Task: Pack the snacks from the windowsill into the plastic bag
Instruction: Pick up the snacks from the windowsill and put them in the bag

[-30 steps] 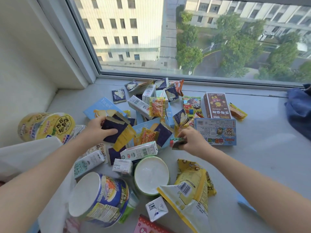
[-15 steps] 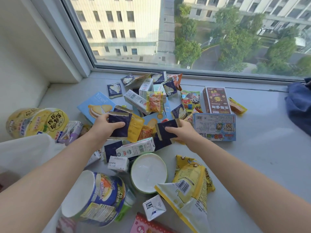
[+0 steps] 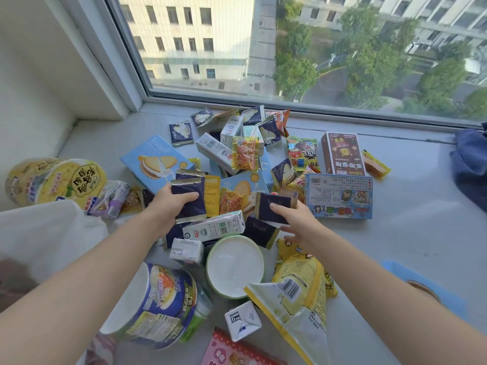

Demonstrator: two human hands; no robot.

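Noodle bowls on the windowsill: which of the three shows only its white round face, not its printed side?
The green-rimmed bowl near the centre. The yellow bowl at far left and the blue bowl nearest the camera lie sideways, labels visible.

Pale grey windowsill below a large window, strewn with a heap of snacks.
At the left, a yellow noodle bowl lies on its side beside a white plastic bag. Nearer are a blue noodle tub on its side, a white-topped round tub, a yellow crisp bag, a small white carton and a pink box. Farther back lie a light-blue biscuit box, a dark blue packet, a brown box, a blue box and an orange packet. A blue cloth rests at the right edge.
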